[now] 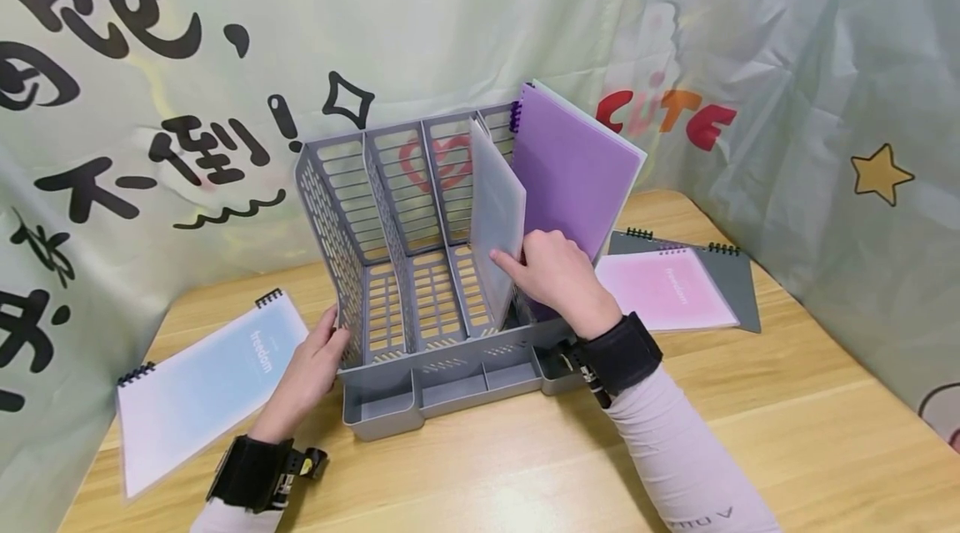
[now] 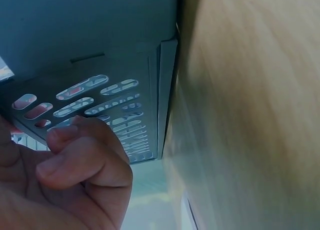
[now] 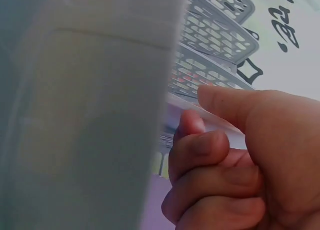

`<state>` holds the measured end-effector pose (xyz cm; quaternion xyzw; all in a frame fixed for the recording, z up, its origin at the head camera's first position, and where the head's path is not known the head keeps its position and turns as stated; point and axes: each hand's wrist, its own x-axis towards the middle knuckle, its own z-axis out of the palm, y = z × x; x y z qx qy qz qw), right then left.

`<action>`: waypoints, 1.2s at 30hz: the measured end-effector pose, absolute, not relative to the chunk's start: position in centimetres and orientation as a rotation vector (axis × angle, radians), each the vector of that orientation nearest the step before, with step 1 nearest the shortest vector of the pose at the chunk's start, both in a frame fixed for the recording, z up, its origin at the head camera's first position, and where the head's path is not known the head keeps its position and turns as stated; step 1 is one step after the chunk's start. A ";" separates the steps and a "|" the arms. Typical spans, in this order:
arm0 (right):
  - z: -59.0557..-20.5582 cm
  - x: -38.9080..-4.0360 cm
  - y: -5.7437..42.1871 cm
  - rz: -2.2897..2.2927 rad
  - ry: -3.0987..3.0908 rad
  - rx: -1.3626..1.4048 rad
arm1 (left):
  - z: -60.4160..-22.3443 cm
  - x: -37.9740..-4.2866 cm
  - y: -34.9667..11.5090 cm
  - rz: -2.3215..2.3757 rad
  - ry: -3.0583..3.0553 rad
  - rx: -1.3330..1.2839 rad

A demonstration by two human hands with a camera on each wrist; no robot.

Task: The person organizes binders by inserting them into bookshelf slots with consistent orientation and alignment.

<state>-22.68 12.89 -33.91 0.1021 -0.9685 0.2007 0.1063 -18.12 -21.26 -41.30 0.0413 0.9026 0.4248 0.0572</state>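
A grey desk organizer [image 1: 442, 366] with upright dividers stands on the table. My left hand [image 1: 311, 362] holds its perforated left side wall near the front; curled fingers [image 2: 82, 162] show against the slots in the left wrist view. In the organizer's right part, my right hand [image 1: 566, 279] pinches the front edge of a pale translucent-covered notebook [image 1: 497, 216], thumb on its left face and the other fingers curled behind. Just right of that hand, a purple spiral notebook [image 1: 573, 166] leans to the right in the organizer, with a pale mint cover [image 3: 95, 120] on its far side.
A blue-and-white spiral notebook [image 1: 213, 383] lies on the table at left. To the right, a pink notebook [image 1: 663, 291] overlaps a dark grey notebook [image 1: 742, 291]. Small open compartments [image 1: 453, 391] run along the organizer's front. A printed curtain [image 1: 465, 16] hangs behind the table.
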 end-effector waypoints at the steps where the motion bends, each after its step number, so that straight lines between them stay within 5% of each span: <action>1: -33.8 -22.6 12.9 0.586 -2.849 0.303 | -41.3 -18.1 -21.3 1.284 2.736 0.125; 36: -29.8 -17.8 11.0 0.646 -2.863 0.534 | -39.9 -17.9 -23.5 1.138 2.884 0.239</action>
